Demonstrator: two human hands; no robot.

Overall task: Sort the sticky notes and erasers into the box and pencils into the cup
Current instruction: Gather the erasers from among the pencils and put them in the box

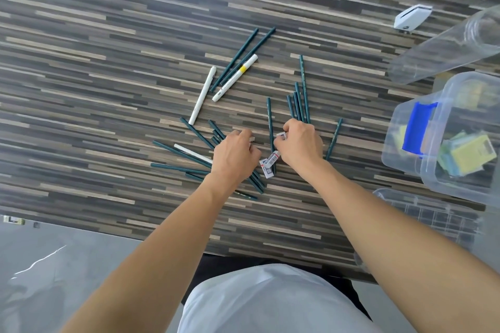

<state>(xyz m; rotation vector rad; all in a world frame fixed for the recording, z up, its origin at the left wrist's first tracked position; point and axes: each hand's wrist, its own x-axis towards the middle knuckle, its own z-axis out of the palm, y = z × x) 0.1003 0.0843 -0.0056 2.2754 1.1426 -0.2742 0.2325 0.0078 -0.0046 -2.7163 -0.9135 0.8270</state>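
Observation:
Several dark green pencils (241, 55) lie scattered on the striped table, along with white pens (202, 94). My left hand (234, 154) rests curled over a bunch of pencils; its fingertips seem to pinch something small, which is hidden. My right hand (300, 144) is closed around a small white eraser (281, 136). Two more white erasers (269, 163) lie between my hands. At the right, the clear plastic box (405, 154) with a blue latch holds sticky notes (469, 155). The clear cup (443, 48) stands behind it.
The clear box lid (422, 211) lies flat at the near right. Two white table brackets (411, 17) sit at the far edge. The table's front edge runs just before my torso, with grey floor at the lower left.

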